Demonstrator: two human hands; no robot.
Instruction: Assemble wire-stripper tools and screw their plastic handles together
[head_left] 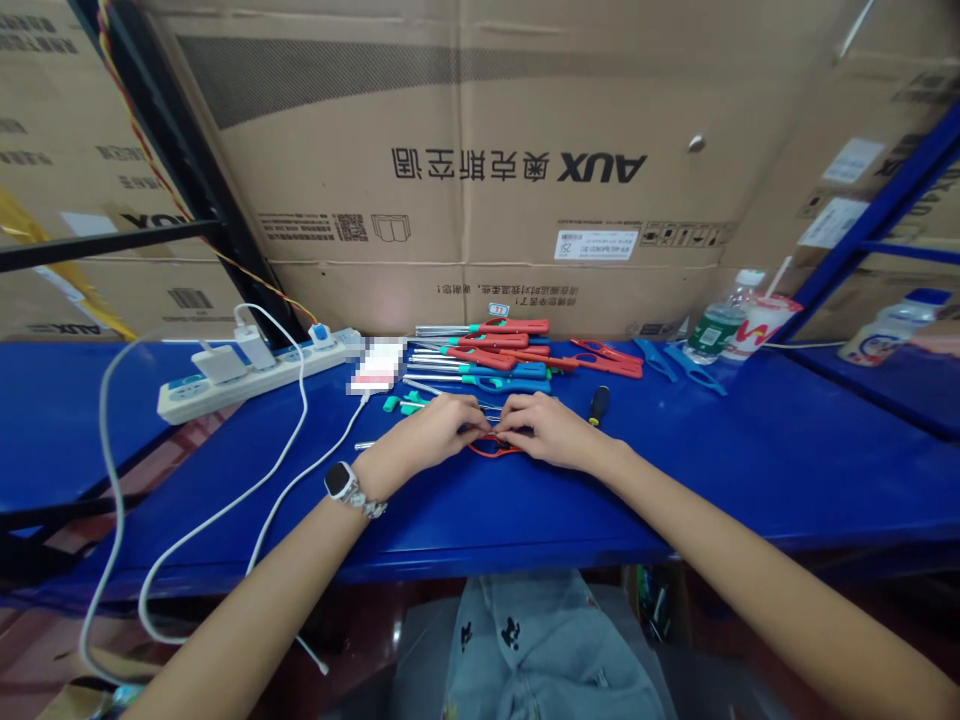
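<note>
A red lighter handle (489, 450) with a ring-shaped trigger guard lies low on the blue table, partly covered by my fingers. My left hand (456, 425) pinches it from the left, wearing a watch on its wrist. From the right, the closed fingertips of my right hand (536, 430) meet the left ones over the handle; any small part between them is hidden. Just beyond lie several long-nosed lighters in red (487, 342) and blue (510, 383), metal tubes pointing left. Green plastic pieces (411, 402) sit beside my left hand. A black-and-yellow screwdriver (598, 405) rests beyond my right wrist.
Red handle shells (611, 360) and blue handle shells (697, 370) lie to the right. Behind them stand a water bottle (716, 325) and a lidded cup (761, 328). On the left are a power strip (262, 375), white cables and a phone (377, 363). Cardboard boxes (510, 100) wall the back.
</note>
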